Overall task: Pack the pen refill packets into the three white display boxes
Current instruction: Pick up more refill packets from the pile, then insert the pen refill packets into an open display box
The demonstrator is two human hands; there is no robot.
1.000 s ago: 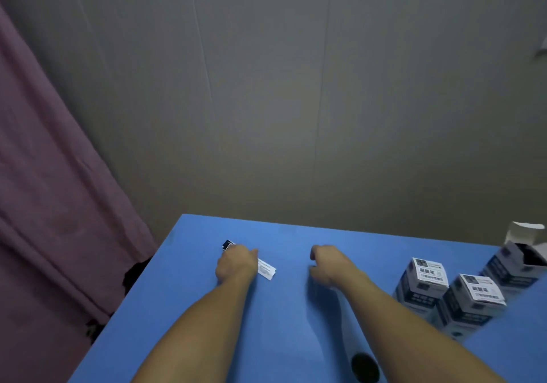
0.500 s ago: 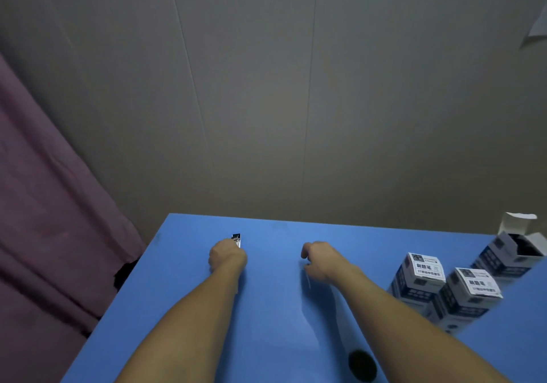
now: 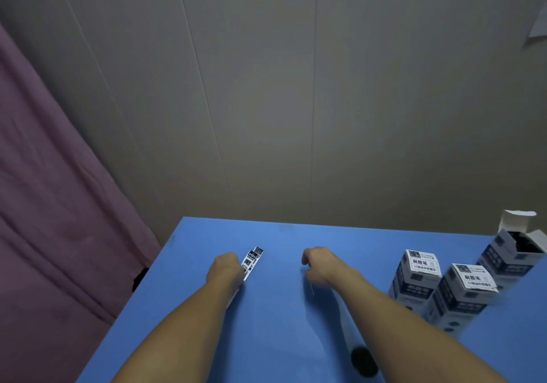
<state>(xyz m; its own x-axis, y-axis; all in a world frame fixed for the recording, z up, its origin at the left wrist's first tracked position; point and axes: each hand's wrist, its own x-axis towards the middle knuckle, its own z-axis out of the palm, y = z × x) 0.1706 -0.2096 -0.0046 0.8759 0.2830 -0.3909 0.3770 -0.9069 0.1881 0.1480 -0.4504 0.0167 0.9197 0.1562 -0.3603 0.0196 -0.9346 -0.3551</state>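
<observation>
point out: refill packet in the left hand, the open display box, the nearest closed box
refill packet (image 3: 251,261): head view, on the printed label past the left hand's knuckles.
open display box (image 3: 503,260): head view, on its dark printed front wall.
nearest closed box (image 3: 470,277): head view, on its white top label.

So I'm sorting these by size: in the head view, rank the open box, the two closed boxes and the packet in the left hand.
1. Open box, cut off by the frame edge.
2. Two closed boxes, too alike to rank.
3. Packet, partly hidden by the left hand.
</observation>
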